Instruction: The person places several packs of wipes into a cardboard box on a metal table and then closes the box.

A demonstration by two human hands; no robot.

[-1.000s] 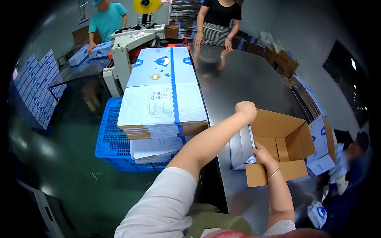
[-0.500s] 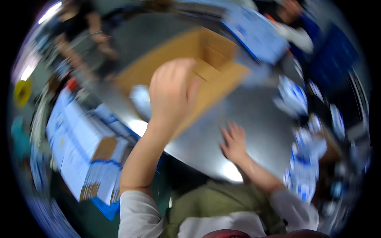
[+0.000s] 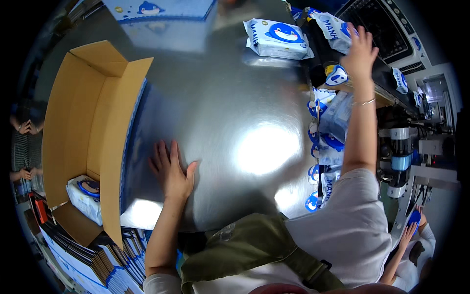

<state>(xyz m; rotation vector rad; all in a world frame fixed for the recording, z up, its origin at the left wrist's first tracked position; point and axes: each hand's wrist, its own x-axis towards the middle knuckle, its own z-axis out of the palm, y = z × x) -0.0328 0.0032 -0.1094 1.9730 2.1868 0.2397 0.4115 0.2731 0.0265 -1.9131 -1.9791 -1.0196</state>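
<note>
My left hand (image 3: pixel 172 171) lies flat on the metal table, fingers spread, with nothing in it. At the far right my right hand (image 3: pixel 360 55) reaches with fingers apart over the edge of a white and blue wipes pack (image 3: pixel 331 32) on a black conveyor (image 3: pixel 320 49). Whether the fingertips touch that pack I cannot tell. Another wipes pack (image 3: pixel 280 40) with a blue whale print lies flat on the table just left of the conveyor. On the left an open cardboard box (image 3: pixel 73 117) lies with a wipes pack (image 3: pixel 85 198) in its near end.
The shiny metal table (image 3: pixel 210 108) spans the middle. Several wipes packs and whale-shaped pieces fill the right edge below the conveyor. Flattened cartons (image 3: pixel 105 262) are stacked at lower left. A blue and white carton (image 3: pixel 161 10) stands at the far side. Another person (image 3: pixel 413 250) works at lower right.
My view has swung to the right. My left hand has come down from the air over the box onto the table. My right hand has left the table and stretched toward the conveyor.
</note>
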